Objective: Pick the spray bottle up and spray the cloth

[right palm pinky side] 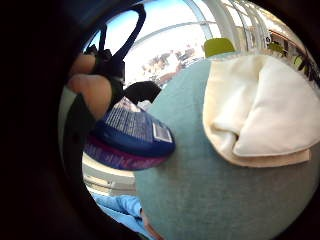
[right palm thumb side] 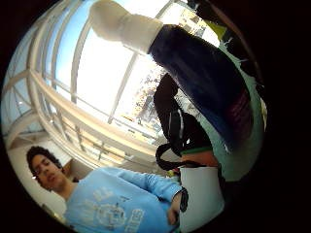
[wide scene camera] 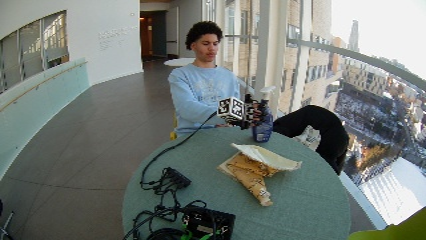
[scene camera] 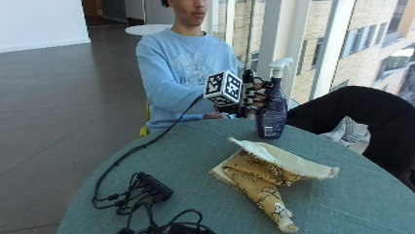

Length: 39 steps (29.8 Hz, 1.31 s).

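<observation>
A dark blue spray bottle (scene camera: 271, 114) with a white trigger head stands upright at the far edge of the round teal table (scene camera: 195, 161). My gloved right hand (scene camera: 254, 97) grips its neck from the side, fingers curled round it. Whether its base touches the table I cannot tell. A crumpled cream cloth (scene camera: 269, 175) with a yellow patterned side lies in the middle of the table, nearer the camera than the bottle. The little finger side palm view has the bottle's labelled body (right palm pinky side: 132, 132) close by and the cloth (right palm pinky side: 260, 110) beyond it. The thumb side palm view shows the bottle (right palm thumb side: 204, 73) against the window.
A black box and tangled cables (scene camera: 146, 190) lie on the near left of the table. A black jacket (scene camera: 363, 112) hangs over a chair at the right edge. The person's bare hand (scene camera: 214, 116) rests at the table's far edge.
</observation>
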Each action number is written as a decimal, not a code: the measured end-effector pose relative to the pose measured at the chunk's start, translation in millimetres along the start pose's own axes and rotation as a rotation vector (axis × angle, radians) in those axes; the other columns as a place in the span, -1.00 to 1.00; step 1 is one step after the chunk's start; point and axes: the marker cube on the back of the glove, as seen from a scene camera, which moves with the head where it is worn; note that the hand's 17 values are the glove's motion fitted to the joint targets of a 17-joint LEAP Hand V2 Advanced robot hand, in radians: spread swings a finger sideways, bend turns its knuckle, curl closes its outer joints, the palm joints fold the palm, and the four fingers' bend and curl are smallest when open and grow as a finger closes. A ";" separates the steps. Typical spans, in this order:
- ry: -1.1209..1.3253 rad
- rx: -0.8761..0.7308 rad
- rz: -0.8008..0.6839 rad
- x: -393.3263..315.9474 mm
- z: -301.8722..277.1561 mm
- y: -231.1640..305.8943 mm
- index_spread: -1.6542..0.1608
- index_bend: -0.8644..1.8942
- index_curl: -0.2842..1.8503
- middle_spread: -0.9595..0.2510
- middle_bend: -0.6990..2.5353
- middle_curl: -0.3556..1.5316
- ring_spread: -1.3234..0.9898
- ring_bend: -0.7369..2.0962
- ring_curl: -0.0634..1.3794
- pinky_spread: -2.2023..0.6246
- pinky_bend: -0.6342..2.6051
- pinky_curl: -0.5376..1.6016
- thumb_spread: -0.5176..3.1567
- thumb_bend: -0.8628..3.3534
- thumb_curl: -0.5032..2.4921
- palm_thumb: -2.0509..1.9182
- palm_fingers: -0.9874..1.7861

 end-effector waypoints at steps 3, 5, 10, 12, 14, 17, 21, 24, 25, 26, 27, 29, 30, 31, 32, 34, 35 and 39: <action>0.147 -0.059 -0.007 7.5 -32.8 22.4 0.42 -0.33 -0.66 0.41 -0.38 -0.15 0.10 -0.09 -0.41 0.63 -0.30 -0.15 -0.17 -0.62 -0.31 0.42 0.15; 0.240 -0.085 -0.009 12.6 -52.6 39.3 0.40 -0.35 -0.67 0.41 -0.36 -0.15 0.10 -0.08 -0.40 0.64 -0.30 -0.14 -0.16 -0.62 -0.32 0.40 0.12; 0.473 -0.098 0.015 33.0 -100.4 90.3 0.36 -0.35 -0.68 0.41 -0.33 -0.14 0.12 -0.12 -0.43 0.68 -0.29 -0.15 -0.16 -0.62 -0.34 0.37 0.06; 0.564 -0.071 0.035 46.4 -119.9 111.8 0.35 -0.33 -0.68 0.41 -0.34 -0.15 0.12 -0.12 -0.44 0.69 -0.29 -0.15 -0.15 -0.61 -0.35 0.36 0.04; 0.627 -0.041 0.064 61.4 -137.5 130.9 0.34 -0.28 -0.66 0.41 -0.34 -0.16 0.13 -0.14 -0.46 0.70 -0.31 -0.16 -0.15 -0.60 -0.35 0.37 0.06; 0.658 -0.023 0.109 77.7 -154.6 152.9 0.35 -0.27 -0.63 0.41 -0.35 -0.17 0.13 -0.15 -0.47 0.71 -0.33 -0.17 -0.14 -0.60 -0.35 0.37 0.09; 0.673 -0.020 0.148 93.6 -170.3 179.2 0.35 -0.26 -0.60 0.42 -0.36 -0.18 0.13 -0.16 -0.48 0.71 -0.35 -0.18 -0.14 -0.60 -0.36 0.37 0.11; 0.683 -0.040 0.169 101.6 -177.1 194.7 0.35 -0.26 -0.58 0.42 -0.37 -0.18 0.13 -0.16 -0.48 0.72 -0.36 -0.18 -0.13 -0.60 -0.36 0.37 0.13; 0.686 -0.049 0.175 103.6 -178.4 198.5 0.35 -0.26 -0.58 0.42 -0.37 -0.19 0.13 -0.16 -0.48 0.72 -0.37 -0.18 -0.13 -0.60 -0.36 0.37 0.13; 0.689 -0.056 0.179 105.3 -179.5 201.4 0.35 -0.27 -0.57 0.42 -0.37 -0.19 0.13 -0.17 -0.48 0.72 -0.37 -0.18 -0.13 -0.60 -0.37 0.37 0.13; 0.691 -0.060 0.181 106.9 -180.4 203.6 0.36 -0.27 -0.57 0.42 -0.38 -0.19 0.13 -0.17 -0.48 0.72 -0.37 -0.18 -0.13 -0.60 -0.37 0.37 0.13; 0.691 -0.056 0.181 109.2 -181.0 206.7 0.36 -0.27 -0.56 0.42 -0.38 -0.19 0.13 -0.17 -0.48 0.72 -0.38 -0.18 -0.13 -0.60 -0.37 0.37 0.14; 0.688 -0.051 0.180 110.0 -180.8 207.9 0.36 -0.27 -0.56 0.42 -0.38 -0.19 0.13 -0.17 -0.48 0.72 -0.38 -0.18 -0.13 -0.60 -0.37 0.37 0.14; 0.683 -0.046 0.179 110.4 -180.4 208.8 0.36 -0.28 -0.56 0.42 -0.38 -0.19 0.13 -0.18 -0.48 0.72 -0.38 -0.18 -0.13 -0.60 -0.37 0.37 0.14; 0.679 -0.042 0.178 110.7 -179.9 209.3 0.36 -0.28 -0.55 0.42 -0.38 -0.19 0.13 -0.18 -0.48 0.72 -0.38 -0.18 -0.13 -0.60 -0.37 0.38 0.14; 0.675 -0.039 0.177 110.6 -178.6 210.0 0.36 -0.28 -0.55 0.42 -0.39 -0.20 0.12 -0.18 -0.48 0.72 -0.38 -0.18 -0.13 -0.60 -0.37 0.38 0.15; 0.674 -0.039 0.175 110.3 -177.9 210.2 0.36 -0.29 -0.55 0.42 -0.39 -0.20 0.12 -0.18 -0.48 0.72 -0.38 -0.18 -0.13 -0.60 -0.37 0.38 0.15; 0.678 -0.036 0.157 108.9 -176.0 208.2 0.37 -0.29 -0.55 0.42 -0.39 -0.20 0.12 -0.18 -0.47 0.71 -0.38 -0.18 -0.12 -0.60 -0.37 0.38 0.15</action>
